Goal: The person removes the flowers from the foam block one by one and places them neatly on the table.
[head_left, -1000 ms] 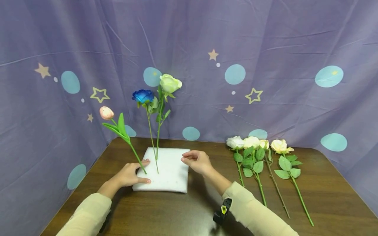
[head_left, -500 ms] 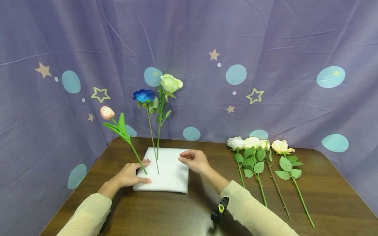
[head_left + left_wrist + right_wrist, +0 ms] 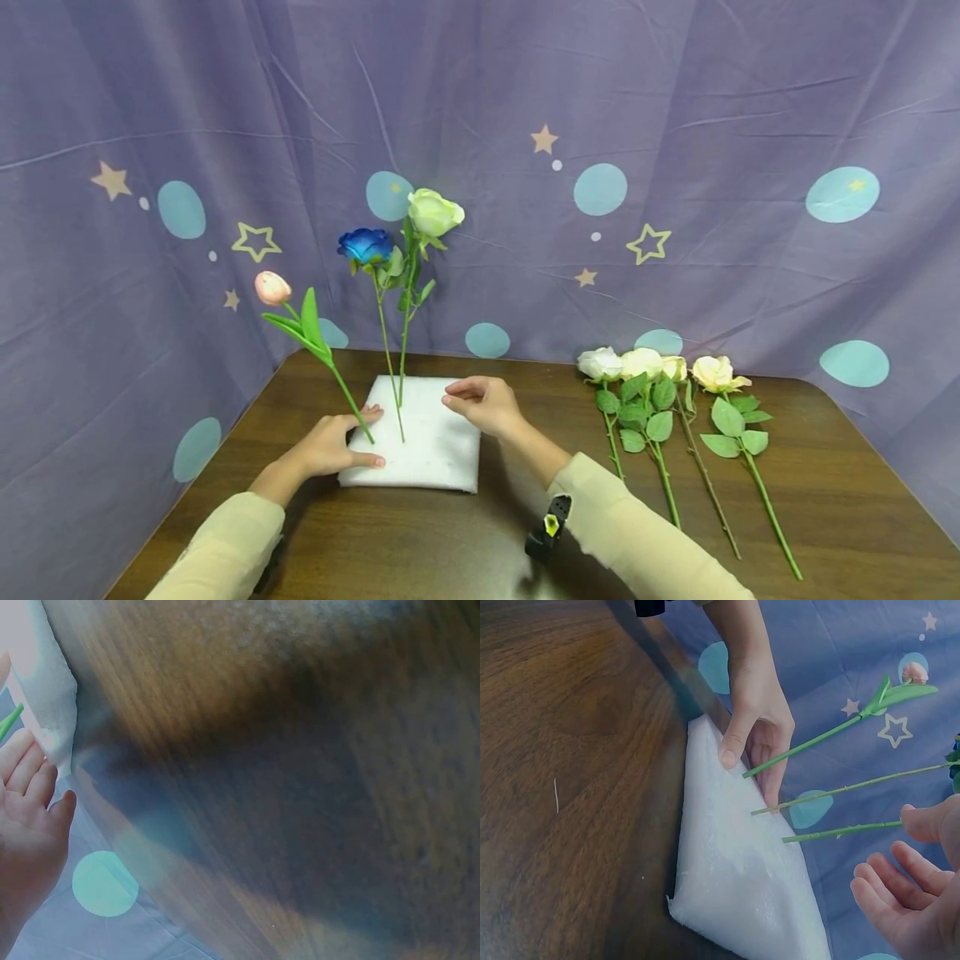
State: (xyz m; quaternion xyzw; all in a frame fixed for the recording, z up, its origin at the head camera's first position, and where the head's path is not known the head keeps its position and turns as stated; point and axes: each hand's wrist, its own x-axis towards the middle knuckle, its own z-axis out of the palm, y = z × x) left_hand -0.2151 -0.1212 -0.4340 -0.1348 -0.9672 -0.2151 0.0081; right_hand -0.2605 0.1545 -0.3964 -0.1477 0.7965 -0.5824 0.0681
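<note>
A white foam block (image 3: 442,454) lies on the table with three flowers standing in it: a pink tulip (image 3: 272,287) leaning left, a blue rose (image 3: 365,246) and a pale green rose (image 3: 435,213). My left hand (image 3: 326,446) rests on the block's left side, thumb and fingers spread around the tulip's stem base. Above the block's right part is my right hand (image 3: 486,406), holding nothing, its fingers loosely bent. In the right wrist view the right hand (image 3: 915,885) appears beside the green rose's stem (image 3: 847,830); whether they touch I cannot tell.
Several cut roses lie on the right of the wooden table (image 3: 555,517), among them a white one (image 3: 600,364) and a cream one (image 3: 717,374). A purple curtain (image 3: 480,100) with stars hangs behind. A black band (image 3: 547,529) is on the right wrist.
My right hand has moved a little left over the foam block, toward the flower stems. The left hand has stayed in place, and the standing flowers look the same.
</note>
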